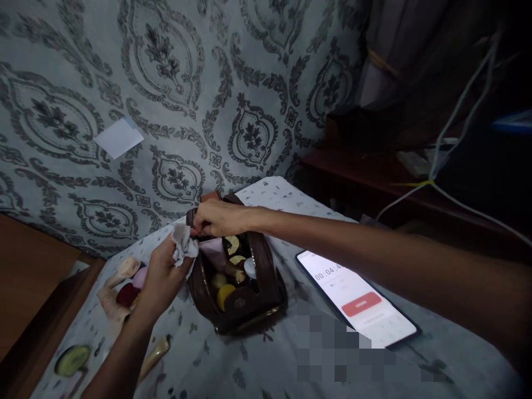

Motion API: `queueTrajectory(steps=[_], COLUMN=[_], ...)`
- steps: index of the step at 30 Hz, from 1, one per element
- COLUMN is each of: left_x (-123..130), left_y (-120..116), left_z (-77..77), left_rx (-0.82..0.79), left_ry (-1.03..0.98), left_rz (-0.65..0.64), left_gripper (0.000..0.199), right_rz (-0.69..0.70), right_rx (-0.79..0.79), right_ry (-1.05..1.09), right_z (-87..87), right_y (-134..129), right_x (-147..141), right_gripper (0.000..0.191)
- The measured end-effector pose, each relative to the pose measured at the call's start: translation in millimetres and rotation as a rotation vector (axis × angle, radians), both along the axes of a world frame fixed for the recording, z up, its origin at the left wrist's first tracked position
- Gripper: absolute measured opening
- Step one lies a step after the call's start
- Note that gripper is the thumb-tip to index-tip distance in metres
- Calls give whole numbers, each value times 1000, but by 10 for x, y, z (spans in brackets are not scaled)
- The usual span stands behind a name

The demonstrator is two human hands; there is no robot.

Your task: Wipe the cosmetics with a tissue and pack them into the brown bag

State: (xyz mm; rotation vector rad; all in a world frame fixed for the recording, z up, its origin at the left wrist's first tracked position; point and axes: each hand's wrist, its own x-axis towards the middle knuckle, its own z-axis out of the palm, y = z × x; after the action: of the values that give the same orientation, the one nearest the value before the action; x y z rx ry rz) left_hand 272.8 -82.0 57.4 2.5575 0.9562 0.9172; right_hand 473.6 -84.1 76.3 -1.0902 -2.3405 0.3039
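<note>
A dark brown zippered toiletry bag [270, 277] lies open on the bed, with bottles and jars inside, among them a yellow round cap [225, 297] and a pale round lid [250, 268]. My left hand [164, 271] is closed on a crumpled white tissue [183, 244] at the bag's left rim. Over the far left end of the bag, my right hand [220, 217] has its fingers bent together, close to the tissue. A small reddish bit shows beneath them, too hidden to name.
A phone [366, 310] showing a timer lies right of the bag. Left of my left forearm are several small cosmetic items [127, 293], a green round container [72, 360] and a gold-coloured tube [155, 354]. Patterned wallpaper [249, 133] rises behind; a white cable [440, 138] hangs at right.
</note>
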Motion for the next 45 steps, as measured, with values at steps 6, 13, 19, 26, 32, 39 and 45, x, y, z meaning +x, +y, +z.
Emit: queueTrajectory(steps=[6, 13, 19, 26, 32, 39, 45], left_x=[-13, -128, -185, -259, -391, -677, -895], left_y=[-17, 29, 46, -24, -147, -168, -192], left_z=[8, -102, -154, -116, -106, -286, -397], left_rx=[-61, -161, -154, -173, -183, -226, -285], left_ry=[-52, -163, -159, -140, -138, -176, -158], left_rz=[49, 106, 123, 157, 203, 238, 253], left_gripper=[25, 30, 28, 30, 33, 35, 38], right_rz=[44, 140, 133, 64, 3, 53, 5], right_rx=[-24, -87, -76, -220, -251, -356, -500], right_ry=[-4, -15, -45, -85, -127, 4, 217], right_z=[-42, -84, -105, 2, 53, -44, -118], right_y=[50, 98, 142, 80, 28, 112, 151], right_x=[13, 37, 14, 62, 40, 21, 20], right_gripper=[20, 17, 17, 32, 37, 30, 44])
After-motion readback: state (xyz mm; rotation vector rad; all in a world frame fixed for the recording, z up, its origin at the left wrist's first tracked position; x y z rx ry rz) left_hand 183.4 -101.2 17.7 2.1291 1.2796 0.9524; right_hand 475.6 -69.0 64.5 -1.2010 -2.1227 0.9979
